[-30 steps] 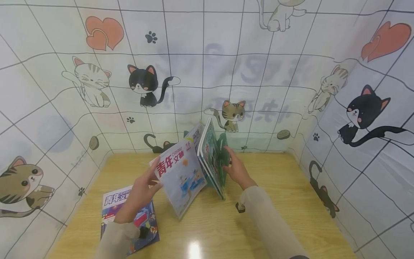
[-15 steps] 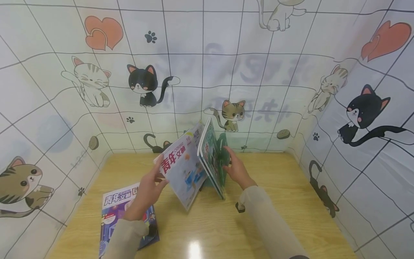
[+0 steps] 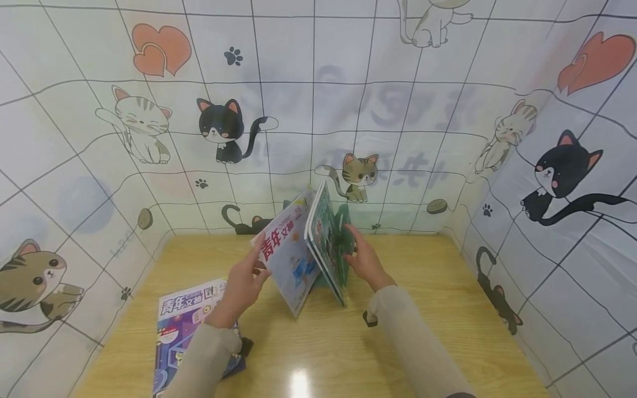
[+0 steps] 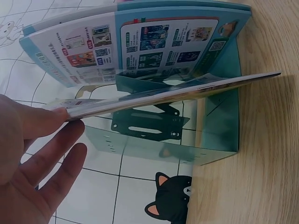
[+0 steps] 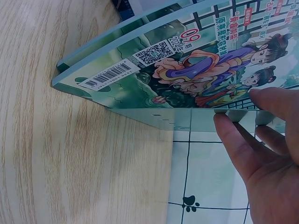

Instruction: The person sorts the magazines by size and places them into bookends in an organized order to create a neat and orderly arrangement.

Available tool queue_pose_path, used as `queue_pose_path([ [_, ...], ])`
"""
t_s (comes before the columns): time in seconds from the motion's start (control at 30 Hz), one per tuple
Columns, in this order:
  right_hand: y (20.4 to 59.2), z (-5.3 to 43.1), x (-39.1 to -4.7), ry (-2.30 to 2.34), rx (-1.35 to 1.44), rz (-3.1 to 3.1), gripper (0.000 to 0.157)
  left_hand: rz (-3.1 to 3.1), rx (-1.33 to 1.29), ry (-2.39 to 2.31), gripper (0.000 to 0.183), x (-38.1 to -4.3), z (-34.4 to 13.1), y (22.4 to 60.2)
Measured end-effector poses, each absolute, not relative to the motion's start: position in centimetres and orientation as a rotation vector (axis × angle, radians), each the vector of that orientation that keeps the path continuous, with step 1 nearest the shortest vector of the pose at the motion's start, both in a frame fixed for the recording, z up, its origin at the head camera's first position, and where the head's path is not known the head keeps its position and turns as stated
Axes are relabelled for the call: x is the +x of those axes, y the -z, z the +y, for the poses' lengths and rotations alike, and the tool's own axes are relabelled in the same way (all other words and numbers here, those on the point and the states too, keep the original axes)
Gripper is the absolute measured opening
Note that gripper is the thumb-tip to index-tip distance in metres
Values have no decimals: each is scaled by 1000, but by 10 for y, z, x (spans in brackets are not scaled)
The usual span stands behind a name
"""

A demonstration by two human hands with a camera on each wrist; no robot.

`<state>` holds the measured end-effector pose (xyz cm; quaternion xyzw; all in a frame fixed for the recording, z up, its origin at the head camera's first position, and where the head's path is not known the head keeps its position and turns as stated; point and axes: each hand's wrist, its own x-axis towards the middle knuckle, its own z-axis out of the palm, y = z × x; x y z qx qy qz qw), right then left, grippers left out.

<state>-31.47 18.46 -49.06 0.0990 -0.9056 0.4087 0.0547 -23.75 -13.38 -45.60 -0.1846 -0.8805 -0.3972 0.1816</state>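
Note:
My left hand pinches the left edge of a white magazine with red title characters, thumb on one side and fingers on the other. The magazine slants into a green metal book rack, seen around it in the left wrist view. Magazines with green covers lean inside the rack on the right. My right hand grips the rack's right side panel, thumb toward the illustrated cover and fingers on the panel's outer side. The rack's middle is mostly hidden in the head view.
A purple and blue magazine lies flat on the wooden table at the left, partly beneath my left forearm. Behind the rack stands a wall covering with a cat print and grid lines, which also closes in both sides.
My left hand has moved right and slightly back, carrying the white magazine farther into the rack beside the green-covered ones. The right hand has stayed in place on the side panel.

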Motion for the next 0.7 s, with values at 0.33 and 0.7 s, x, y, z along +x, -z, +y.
queue_pose_path([
  [0.33, 491, 186, -316, -1230, 312, -2736, 90, -2514, -544, 981, 98, -249, -117, 462],
  [0.7, 493, 186, -316, -1221, 314, -2750, 91, -2544, -502, 970, 100, -247, -113, 454],
])
